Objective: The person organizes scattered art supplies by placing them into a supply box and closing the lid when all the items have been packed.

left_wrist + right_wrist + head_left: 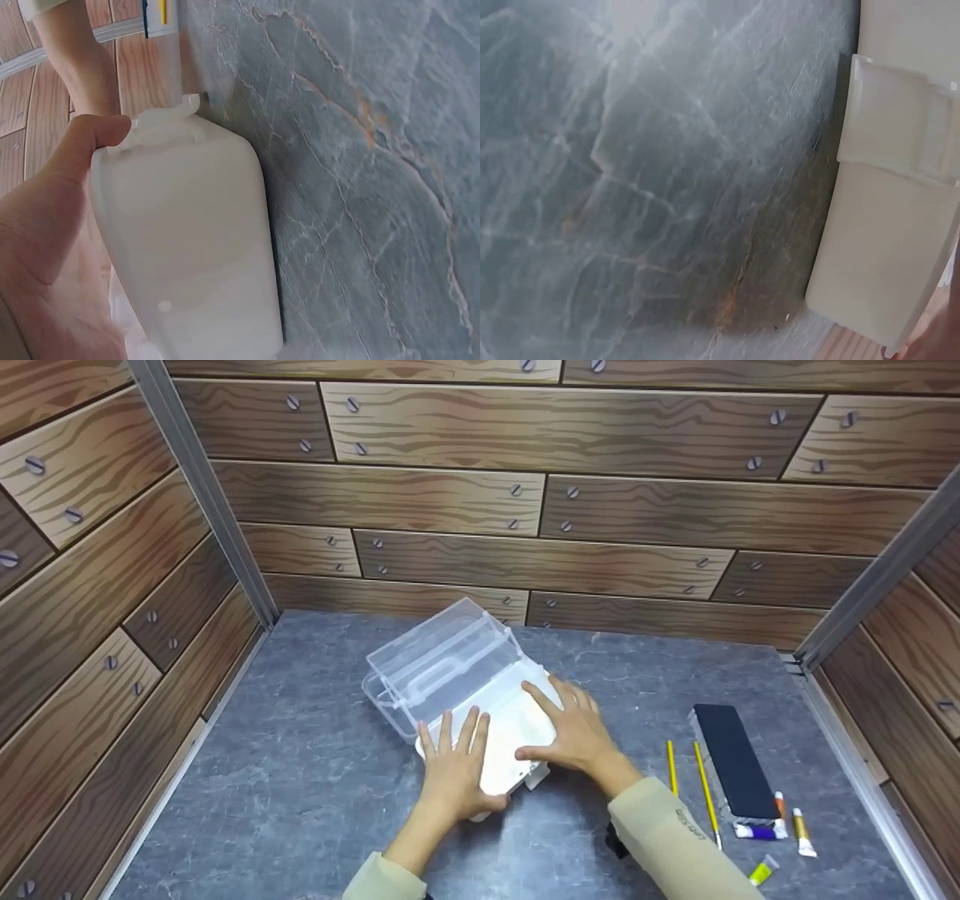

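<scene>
The left grip [454,780] is spread wide, fingers straight and fanned out over the white box [514,750], the thumb held away from them at the near edge. The right grip [574,731] is spread too, thumb and forefinger well apart above the box, the other fingers along its right side; neither is clamped on anything. How hard either one presses, I cannot tell. The box sits on the grey tabletop [300,780] between the two, at a slant, its clear lid [442,667] folded back on the far left side.

The left wrist view shows what the head view hides: the plain outer wall of the box, a small pale round spot [165,306] low on it, and the left thumb touching the rim beside a fitting at the end. The right wrist view gives a translucent latch [889,120] lying against the outer wall, with only a bit of skin at the corner, so the spread of the fingers cannot be judged there. Only the head view takes in the whole lid, the dark-topped case [739,761] and the paint tubes [761,832] to the right
</scene>
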{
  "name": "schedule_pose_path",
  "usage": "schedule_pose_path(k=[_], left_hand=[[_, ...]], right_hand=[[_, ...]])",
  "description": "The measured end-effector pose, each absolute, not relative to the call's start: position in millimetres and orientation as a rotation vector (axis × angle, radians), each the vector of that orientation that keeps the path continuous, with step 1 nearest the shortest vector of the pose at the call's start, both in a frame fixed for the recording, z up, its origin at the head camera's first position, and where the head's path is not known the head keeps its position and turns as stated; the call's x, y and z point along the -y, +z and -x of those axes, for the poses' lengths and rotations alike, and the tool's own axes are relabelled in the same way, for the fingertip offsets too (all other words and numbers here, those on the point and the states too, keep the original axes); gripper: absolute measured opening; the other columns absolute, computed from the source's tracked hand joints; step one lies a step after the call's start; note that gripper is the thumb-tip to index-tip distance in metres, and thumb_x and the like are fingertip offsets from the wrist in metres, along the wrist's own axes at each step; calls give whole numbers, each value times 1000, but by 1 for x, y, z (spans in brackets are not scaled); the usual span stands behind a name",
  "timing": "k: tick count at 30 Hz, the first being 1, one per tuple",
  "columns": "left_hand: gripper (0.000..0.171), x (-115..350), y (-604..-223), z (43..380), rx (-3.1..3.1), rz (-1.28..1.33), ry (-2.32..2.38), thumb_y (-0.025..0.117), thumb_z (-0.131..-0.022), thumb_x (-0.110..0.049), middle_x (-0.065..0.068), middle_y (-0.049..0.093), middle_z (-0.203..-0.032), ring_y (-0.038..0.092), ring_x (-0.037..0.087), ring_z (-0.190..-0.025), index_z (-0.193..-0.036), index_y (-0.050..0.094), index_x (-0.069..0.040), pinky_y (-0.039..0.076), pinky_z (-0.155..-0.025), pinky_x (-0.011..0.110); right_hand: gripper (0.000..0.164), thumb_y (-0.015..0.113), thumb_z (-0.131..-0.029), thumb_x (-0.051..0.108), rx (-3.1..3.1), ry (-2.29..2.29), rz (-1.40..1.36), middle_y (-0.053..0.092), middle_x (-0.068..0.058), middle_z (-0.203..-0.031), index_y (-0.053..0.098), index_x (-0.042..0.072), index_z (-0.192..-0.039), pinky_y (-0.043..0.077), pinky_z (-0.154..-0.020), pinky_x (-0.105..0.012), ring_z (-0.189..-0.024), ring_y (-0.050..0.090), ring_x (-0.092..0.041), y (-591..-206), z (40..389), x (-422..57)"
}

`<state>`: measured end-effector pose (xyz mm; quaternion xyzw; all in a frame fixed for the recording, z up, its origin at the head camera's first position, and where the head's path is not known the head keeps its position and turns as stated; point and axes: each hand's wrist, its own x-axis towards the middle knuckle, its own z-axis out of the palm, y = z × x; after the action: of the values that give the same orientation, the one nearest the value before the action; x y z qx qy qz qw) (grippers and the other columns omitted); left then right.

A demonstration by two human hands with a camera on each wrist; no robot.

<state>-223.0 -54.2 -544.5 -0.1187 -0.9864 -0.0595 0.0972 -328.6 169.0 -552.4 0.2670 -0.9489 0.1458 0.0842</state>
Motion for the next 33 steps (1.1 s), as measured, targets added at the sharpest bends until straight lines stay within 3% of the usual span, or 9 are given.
schedule_pose_path(k=[14,20,33], left_hand=[[133,62,-544,227,2912,585,-140,79,-57,-73,6,20,-167,28,43,-146,-159,22,-10,10,-110,79],[135,57,-540,225,2935,617,-123,83,-54,-71,3,20,-167,27,43,-146,-159,23,-12,10,-113,76],[136,48,-536,216,2975,665,-175,91,-50,-59,4,14,-168,11,51,-149,-159,23,-14,5,-116,73]], right_hand=[[114,58,-61,93,2790,362,-565,37,-21,-155,32,37,-156,36,-105,-65,-135,39,-47,-558,294,-176],[115,62,-60,91,2849,308,-452,36,-24,-154,31,35,-157,40,-98,-62,-133,39,-48,-554,278,-178],[117,52,-61,96,2900,247,-300,36,-27,-152,32,32,-157,41,-94,-62,-128,42,-50,-550,244,-181]])
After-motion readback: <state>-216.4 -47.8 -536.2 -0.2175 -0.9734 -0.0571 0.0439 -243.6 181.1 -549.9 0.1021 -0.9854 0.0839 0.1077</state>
